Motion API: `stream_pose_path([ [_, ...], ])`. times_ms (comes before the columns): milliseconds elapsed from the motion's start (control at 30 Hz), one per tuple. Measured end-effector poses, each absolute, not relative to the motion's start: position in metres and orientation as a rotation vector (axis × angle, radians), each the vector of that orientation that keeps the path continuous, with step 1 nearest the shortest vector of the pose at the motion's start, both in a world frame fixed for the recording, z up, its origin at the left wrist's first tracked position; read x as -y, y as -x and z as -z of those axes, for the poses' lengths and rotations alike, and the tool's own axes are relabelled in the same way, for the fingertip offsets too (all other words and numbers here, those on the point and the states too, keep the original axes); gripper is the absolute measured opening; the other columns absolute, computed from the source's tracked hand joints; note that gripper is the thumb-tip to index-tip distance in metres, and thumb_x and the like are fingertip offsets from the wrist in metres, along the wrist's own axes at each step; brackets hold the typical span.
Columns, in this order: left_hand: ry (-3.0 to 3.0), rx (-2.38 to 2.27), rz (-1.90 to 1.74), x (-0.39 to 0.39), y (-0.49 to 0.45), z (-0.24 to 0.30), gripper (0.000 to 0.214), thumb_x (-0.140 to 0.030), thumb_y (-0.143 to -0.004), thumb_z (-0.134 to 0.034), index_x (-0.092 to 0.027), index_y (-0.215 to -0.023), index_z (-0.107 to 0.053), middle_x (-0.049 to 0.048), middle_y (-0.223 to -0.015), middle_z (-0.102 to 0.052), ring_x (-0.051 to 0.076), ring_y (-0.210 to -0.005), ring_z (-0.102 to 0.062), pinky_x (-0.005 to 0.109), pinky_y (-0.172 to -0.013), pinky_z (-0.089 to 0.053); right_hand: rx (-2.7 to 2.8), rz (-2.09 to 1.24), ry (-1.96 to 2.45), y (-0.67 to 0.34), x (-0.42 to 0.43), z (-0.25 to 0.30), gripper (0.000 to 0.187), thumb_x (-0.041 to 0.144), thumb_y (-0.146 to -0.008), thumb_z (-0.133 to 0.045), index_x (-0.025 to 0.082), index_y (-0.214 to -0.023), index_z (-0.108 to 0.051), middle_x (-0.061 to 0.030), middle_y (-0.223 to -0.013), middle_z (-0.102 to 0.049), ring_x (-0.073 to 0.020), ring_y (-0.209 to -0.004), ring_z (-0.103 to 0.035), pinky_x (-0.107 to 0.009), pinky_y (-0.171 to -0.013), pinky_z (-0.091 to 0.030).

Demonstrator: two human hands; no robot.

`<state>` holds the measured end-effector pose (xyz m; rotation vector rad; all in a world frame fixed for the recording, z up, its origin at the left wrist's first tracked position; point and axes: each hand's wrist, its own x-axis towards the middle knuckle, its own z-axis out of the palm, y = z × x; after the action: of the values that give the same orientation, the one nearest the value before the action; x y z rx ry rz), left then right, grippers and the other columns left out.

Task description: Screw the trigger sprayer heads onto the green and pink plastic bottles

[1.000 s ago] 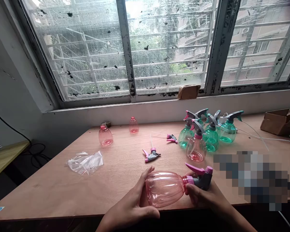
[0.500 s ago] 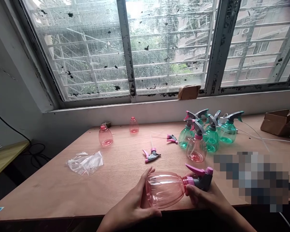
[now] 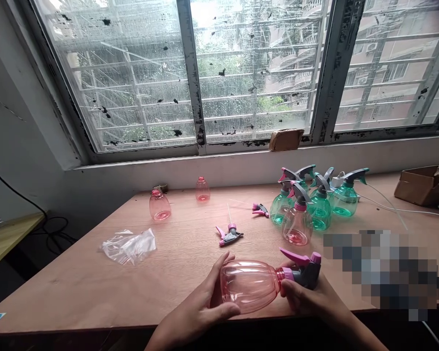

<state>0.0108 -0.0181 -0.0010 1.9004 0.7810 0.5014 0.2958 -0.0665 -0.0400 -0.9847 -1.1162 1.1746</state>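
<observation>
A clear pink spray bottle [image 3: 249, 286] lies sideways in the air at the table's front edge, its base to the left. My left hand [image 3: 205, 304] cups the base, thumb along the near side. At the neck, my right hand [image 3: 307, 295] is closed around the pink collar and the grey-and-pink trigger head [image 3: 307, 270], which sits on the bottle's mouth. Some of the right fingers are hidden behind the neck. Beyond the bottle lie a loose trigger head [image 3: 231, 236] with its tube pointing away and a second loose trigger head [image 3: 260, 210].
Several spray bottles with heads, green ones [image 3: 320, 212] and a pink one [image 3: 297, 226], stand at the right. Two headless pink bottles [image 3: 160, 204] stand at the back left. A crumpled plastic bag [image 3: 130, 246] lies left; a cardboard box [image 3: 419, 185] sits far right.
The bottle and trigger head stay almost in place. My left thumb has shifted slightly left and up along the bottle's base.
</observation>
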Motion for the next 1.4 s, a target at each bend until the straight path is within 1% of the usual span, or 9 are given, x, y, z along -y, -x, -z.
stream_pose_path([
  [133,-1.963,-0.794,-0.499,0.0214,-0.0142,-0.0027,0.107,-0.031,-0.083,-0.080,-0.034,-0.161,-0.006,0.0061,-0.172,-0.016,0.029,-0.157,-0.017,0.050,-0.130,-0.011,1.114,-1.174,0.967,-0.2960,0.0663,0.0400,0.040,0.047,-0.075,-0.086,0.016,-0.088,-0.065,-0.0015,-0.061,-0.072,-0.0119,-0.043,-0.056,-0.025,-0.042,-0.050],
  [267,-1.934,-0.774,-0.515,0.0206,-0.0128,-0.0009,0.110,-0.041,-0.081,-0.081,-0.033,-0.161,-0.007,0.0074,-0.172,-0.016,0.032,-0.158,-0.015,0.051,-0.129,-0.010,1.119,-1.184,0.964,-0.2961,0.0664,0.0412,0.037,0.046,-0.076,-0.085,0.016,-0.088,-0.066,-0.0014,-0.061,-0.072,-0.0121,-0.044,-0.058,-0.024,-0.042,-0.049],
  [400,-1.871,-0.717,-0.525,0.0166,-0.0095,0.0018,0.086,-0.060,-0.094,-0.057,-0.030,-0.162,-0.012,0.0076,-0.172,-0.015,0.031,-0.158,-0.013,0.053,-0.129,-0.008,1.113,-1.187,0.969,-0.2966,0.0666,0.0423,0.038,0.046,-0.076,-0.085,0.016,-0.090,-0.066,-0.0018,-0.062,-0.072,-0.0119,-0.044,-0.058,-0.023,-0.042,-0.049],
  [533,-1.836,-0.775,-0.514,0.0159,-0.0094,-0.0001,0.073,-0.059,-0.100,-0.043,-0.031,-0.161,-0.015,0.0048,-0.172,-0.016,0.028,-0.158,-0.012,0.051,-0.130,-0.005,1.120,-1.194,0.978,-0.2970,0.0664,0.0418,0.039,0.046,-0.076,-0.085,0.015,-0.089,-0.066,-0.0015,-0.062,-0.072,-0.0111,-0.044,-0.058,-0.022,-0.042,-0.048],
  [800,-1.926,-0.812,-0.500,0.0192,-0.0131,-0.0017,0.105,-0.033,-0.084,-0.079,-0.034,-0.161,-0.007,0.0048,-0.172,-0.015,0.031,-0.158,-0.013,0.051,-0.130,-0.008,1.106,-1.180,0.968,-0.2974,0.0654,0.0412,0.038,0.046,-0.076,-0.086,0.016,-0.089,-0.065,-0.0002,-0.061,-0.072,-0.0106,-0.043,-0.058,-0.021,-0.041,-0.049],
  [933,-1.960,-0.829,-0.509,0.0192,-0.0147,-0.0002,0.108,-0.025,-0.082,-0.080,-0.034,-0.161,-0.006,0.0057,-0.172,-0.015,0.030,-0.158,-0.014,0.051,-0.129,-0.009,1.130,-1.190,0.979,-0.2980,0.0655,0.0426,0.039,0.047,-0.076,-0.086,0.016,-0.088,-0.065,-0.0010,-0.062,-0.072,-0.0103,-0.044,-0.058,-0.021,-0.041,-0.048],
  [1067,-1.936,-0.803,-0.503,0.0185,-0.0121,0.0006,0.111,-0.034,-0.079,-0.084,-0.033,-0.161,-0.009,0.0059,-0.172,-0.014,0.031,-0.158,-0.011,0.050,-0.129,-0.008,1.160,-1.186,0.984,-0.2989,0.0658,0.0437,0.039,0.047,-0.076,-0.085,0.015,-0.088,-0.065,-0.0010,-0.060,-0.071,-0.0100,-0.044,-0.057,-0.021,-0.042,-0.047],
  [1300,-1.866,-0.742,-0.516,0.0155,-0.0087,0.0012,0.076,-0.058,-0.099,-0.048,-0.033,-0.161,-0.013,0.0040,-0.172,-0.014,0.029,-0.159,-0.010,0.052,-0.129,-0.005,1.178,-1.191,0.994,-0.2989,0.0664,0.0423,0.042,0.051,-0.076,-0.084,0.016,-0.088,-0.065,-0.0004,-0.060,-0.070,-0.0106,-0.044,-0.057,-0.022,-0.043,-0.045],
  [1400,-1.861,-0.783,-0.506,0.0164,-0.0089,0.0003,0.077,-0.054,-0.098,-0.053,-0.034,-0.161,-0.013,0.0026,-0.172,-0.014,0.028,-0.159,-0.010,0.052,-0.129,-0.005,1.183,-1.186,0.998,-0.2984,0.0668,0.0415,0.043,0.053,-0.076,-0.084,0.015,-0.088,-0.068,-0.0006,-0.061,-0.070,-0.0105,-0.045,-0.057,-0.022,-0.044,-0.044],
])
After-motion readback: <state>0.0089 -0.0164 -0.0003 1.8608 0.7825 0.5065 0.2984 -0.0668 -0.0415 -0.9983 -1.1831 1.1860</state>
